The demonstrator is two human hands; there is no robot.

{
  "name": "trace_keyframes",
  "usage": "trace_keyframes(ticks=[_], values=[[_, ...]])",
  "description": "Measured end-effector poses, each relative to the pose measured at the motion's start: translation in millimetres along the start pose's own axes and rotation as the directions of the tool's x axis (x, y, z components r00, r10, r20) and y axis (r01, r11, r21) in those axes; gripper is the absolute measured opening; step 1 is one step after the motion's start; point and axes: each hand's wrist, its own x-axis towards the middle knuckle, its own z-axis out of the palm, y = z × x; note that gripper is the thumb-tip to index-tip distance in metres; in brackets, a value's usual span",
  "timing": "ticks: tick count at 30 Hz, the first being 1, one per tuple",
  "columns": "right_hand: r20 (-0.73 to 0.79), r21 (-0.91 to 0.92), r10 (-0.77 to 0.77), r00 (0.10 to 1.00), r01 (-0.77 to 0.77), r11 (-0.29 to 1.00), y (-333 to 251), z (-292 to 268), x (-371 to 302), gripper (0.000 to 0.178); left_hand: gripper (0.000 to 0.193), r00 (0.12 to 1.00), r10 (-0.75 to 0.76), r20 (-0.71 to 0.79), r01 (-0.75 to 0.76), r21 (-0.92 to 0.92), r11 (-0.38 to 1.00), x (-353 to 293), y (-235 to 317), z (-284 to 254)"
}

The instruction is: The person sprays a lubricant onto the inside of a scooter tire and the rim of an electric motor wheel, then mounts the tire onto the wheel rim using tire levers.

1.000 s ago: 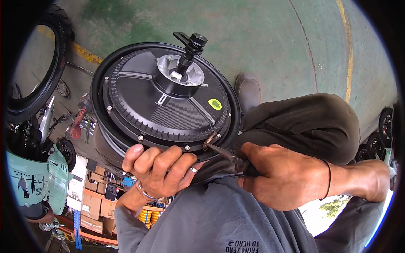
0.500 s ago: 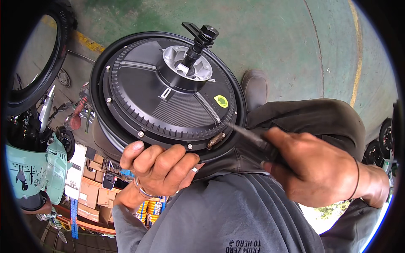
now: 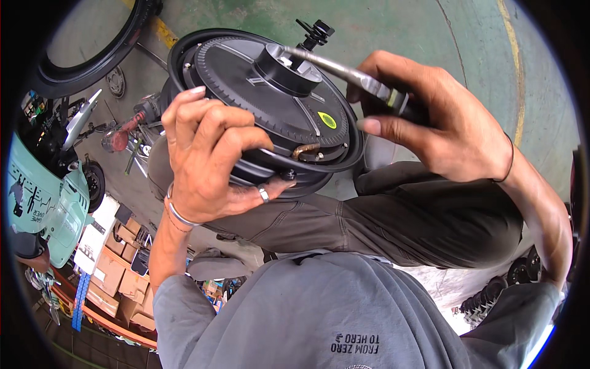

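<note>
A black hub-motor wheel [image 3: 233, 77] rests tilted over my lap, its threaded axle with nut and washers [image 3: 314, 37] sticking up. My left hand [image 3: 212, 154] grips the near left side of its rim, fingers curled over the edge and thumb below. A bent brownish metal piece [image 3: 306, 149] shows in the rim's near side. In my right hand [image 3: 452, 120] are what look like long-nose pliers [image 3: 344, 72], with a tapering metal nose and dark grip. Their tip lies over the central hub collar [image 3: 286, 77]; whether it touches cannot be told.
A loose black tyre [image 3: 92, 71] lies at the far left. Nearer stand a mint-green scooter body [image 3: 46, 203] and a red-headed tool [image 3: 117, 140] on the floor. Cardboard boxes [image 3: 107, 273] fill a shelf at lower left. Green painted floor [image 3: 405, 31] lies beyond the wheel.
The wheel has tipped and shifted away from me. My right hand has moved up with the pliers, from the near rim to the hub. My left hand has shifted up along the rim.
</note>
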Motion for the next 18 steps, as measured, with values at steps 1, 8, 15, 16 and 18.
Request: trace_keyframes(ticks=[1,8,15,16,18], values=[[-0.15,0.09,-0.173,0.973,0.188,0.978,10.5,14.5,7.3,0.028,0.055,1.0,0.023,0.002,-0.023,-0.003,1.0,2.3,-6.4,-2.8],[-0.249,0.083,-0.449,0.858,0.48,0.873,23.2,56.2,57.3,0.033,0.059,0.999,0.038,-0.022,-0.039,-0.057,0.998,9.0,-40.5,-13.5],[-0.191,-0.067,-0.509,0.839,0.507,0.86,13.3,61.7,54.6,0.033,0.058,0.998,0.066,0.004,-0.066,-0.075,0.995,6.0,-42.2,-16.2],[-0.229,-0.119,-0.525,0.82,0.512,0.851,14.2,65.9,52.5,0.033,0.058,0.998,0.058,0.001,-0.057,-0.08,0.995,6.5,-42.3,-15.6],[-0.223,-0.147,-0.494,0.841,0.472,0.869,11.0,68.1,50.3,0.031,0.059,0.999,0.045,0.003,-0.044,-0.085,0.995,8.3,-42.9,-16.3]])
